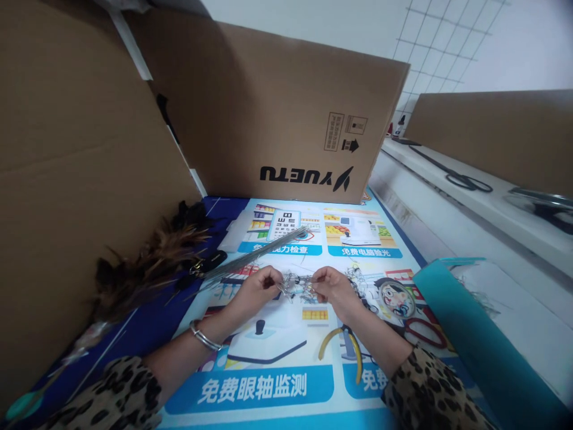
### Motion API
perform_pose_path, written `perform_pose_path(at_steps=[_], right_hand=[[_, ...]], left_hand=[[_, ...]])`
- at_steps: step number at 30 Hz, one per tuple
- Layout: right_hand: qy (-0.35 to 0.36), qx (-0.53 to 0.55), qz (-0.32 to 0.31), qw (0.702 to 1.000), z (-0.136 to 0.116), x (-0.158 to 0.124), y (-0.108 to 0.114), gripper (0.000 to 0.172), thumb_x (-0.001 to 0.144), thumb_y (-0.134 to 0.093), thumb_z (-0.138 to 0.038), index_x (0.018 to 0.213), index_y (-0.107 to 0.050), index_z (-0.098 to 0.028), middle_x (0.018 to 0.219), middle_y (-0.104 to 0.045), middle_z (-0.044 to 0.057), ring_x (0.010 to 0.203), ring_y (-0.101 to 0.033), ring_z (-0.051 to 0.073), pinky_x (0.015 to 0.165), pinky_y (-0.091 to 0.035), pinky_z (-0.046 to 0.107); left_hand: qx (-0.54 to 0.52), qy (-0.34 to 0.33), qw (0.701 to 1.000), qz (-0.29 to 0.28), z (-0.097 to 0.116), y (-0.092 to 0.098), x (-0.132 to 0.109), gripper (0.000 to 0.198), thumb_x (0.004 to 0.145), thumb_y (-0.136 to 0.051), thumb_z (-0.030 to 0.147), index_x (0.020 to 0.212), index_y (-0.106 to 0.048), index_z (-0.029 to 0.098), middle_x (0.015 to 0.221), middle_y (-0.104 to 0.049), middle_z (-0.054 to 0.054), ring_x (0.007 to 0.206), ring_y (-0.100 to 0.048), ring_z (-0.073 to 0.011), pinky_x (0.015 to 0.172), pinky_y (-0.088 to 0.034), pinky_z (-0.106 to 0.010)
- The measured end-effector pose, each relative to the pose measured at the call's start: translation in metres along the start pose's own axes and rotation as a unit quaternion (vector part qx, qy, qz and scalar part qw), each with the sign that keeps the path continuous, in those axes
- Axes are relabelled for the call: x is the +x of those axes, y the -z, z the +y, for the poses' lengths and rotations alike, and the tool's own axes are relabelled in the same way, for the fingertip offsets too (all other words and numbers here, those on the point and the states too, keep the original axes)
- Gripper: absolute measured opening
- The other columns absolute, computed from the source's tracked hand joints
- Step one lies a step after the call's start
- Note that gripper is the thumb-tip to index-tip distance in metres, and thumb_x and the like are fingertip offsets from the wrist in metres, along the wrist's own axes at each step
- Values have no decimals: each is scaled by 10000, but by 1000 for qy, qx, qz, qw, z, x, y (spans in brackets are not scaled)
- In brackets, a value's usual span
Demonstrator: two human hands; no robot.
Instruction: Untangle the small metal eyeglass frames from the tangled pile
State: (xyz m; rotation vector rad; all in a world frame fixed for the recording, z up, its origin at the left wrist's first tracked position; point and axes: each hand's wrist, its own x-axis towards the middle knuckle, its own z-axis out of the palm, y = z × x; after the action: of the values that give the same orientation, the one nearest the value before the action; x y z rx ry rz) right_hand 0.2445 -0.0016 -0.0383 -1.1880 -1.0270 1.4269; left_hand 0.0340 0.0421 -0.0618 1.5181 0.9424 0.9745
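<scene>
Printed sheeting [277,364] is lying flat; over it, the person's left hand [260,285] and right hand [336,291] are pinching a tangled wire piece [294,285] running crosswise between them, neither nearer. Beyond, straight wires [259,254] are lying aslant before a cardboard panel [277,107].

Pale wall [532,48], perhaps part tiled; white ledge [499,196] right

Dim, soft light leaves shadow on the cardboard panel [277,110].
</scene>
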Motion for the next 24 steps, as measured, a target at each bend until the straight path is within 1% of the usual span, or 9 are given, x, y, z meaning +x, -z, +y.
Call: perform_pose_path(at_steps=[4,9,12,15,17,19,20,22,24], right_hand=[[3,2,11,1000,0,-1,-2,201,634,-678,-223,777,-541,-187,580,-563,-51,405,-467,70,422,-358,206],[14,-5,36,999,-4,-6,-5,216,619,-674,-213,793,-548,-191,659,-561,-43,440,-473,67,448,-391,218],[22,-11,48,999,-6,-10,-7,217,616,-668,-206,798,-551,-191,679,-552,-38,462,-468,69,458,-396,222],[23,-20,72,997,-7,-13,-7,212,622,-667,-214,797,-549,-198,648,-523,-45,477,-463,79,460,-387,223],[34,-39,103,993,-6,-15,-6,169,658,-645,-237,792,-548,-204,614,-507,-48,475,-447,86,455,-369,224],[61,-71,118,989,-5,-20,-4,94,718,-604,-265,763,-551,-203,588,-499,-45,473,-424,89,460,-346,228],[75,-91,115,986,-5,-23,-3,81,747,-582,-278,744,-553,-202,578,-497,-42,478,-419,91,467,-338,230],[95,-131,95,982,-4,-29,-3,119,783,-552,-294,712,-559,-200,559,-489,-38,497,-424,102,485,-332,237],[99,-167,75,978,-4,-34,-4,145,795,-544,-307,699,-570,-203,550,-487,-33,520,-440,115,499,-331,243]], left_hand=[[4,-1,1000,3,4,-1,-3,89,697,-603,165,717,-517,162,737,-557,2,654,-514,-115,594,-400,-222],[2,0,1000,-2,7,-2,-4,81,707,-595,177,725,-517,162,737,-548,0,662,-515,-119,605,-405,-230],[-1,-1,1000,0,7,-3,-4,86,700,-599,168,715,-515,161,740,-550,0,654,-512,-115,597,-404,-227],[-3,-3,1000,3,8,-2,-4,82,695,-603,154,717,-524,163,741,-559,1,654,-516,-114,601,-406,-225],[-2,-7,1000,4,8,-2,-5,80,696,-601,151,716,-525,165,731,-554,3,662,-516,-117,616,-409,-230],[2,-12,1000,4,9,-1,-5,79,702,-598,150,718,-522,166,732,-550,1,676,-516,-122,632,-412,-237],[4,-14,1000,3,8,-1,-5,78,705,-595,150,721,-521,166,738,-550,-1,681,-516,-124,637,-413,-239],[10,-17,1000,4,8,-1,-5,75,710,-593,149,726,-522,166,747,-554,-4,688,-518,-126,641,-414,-242],[12,-18,1000,6,8,-1,-5,76,706,-597,150,722,-525,166,743,-555,-2,683,-519,-125,640,-415,-242]])
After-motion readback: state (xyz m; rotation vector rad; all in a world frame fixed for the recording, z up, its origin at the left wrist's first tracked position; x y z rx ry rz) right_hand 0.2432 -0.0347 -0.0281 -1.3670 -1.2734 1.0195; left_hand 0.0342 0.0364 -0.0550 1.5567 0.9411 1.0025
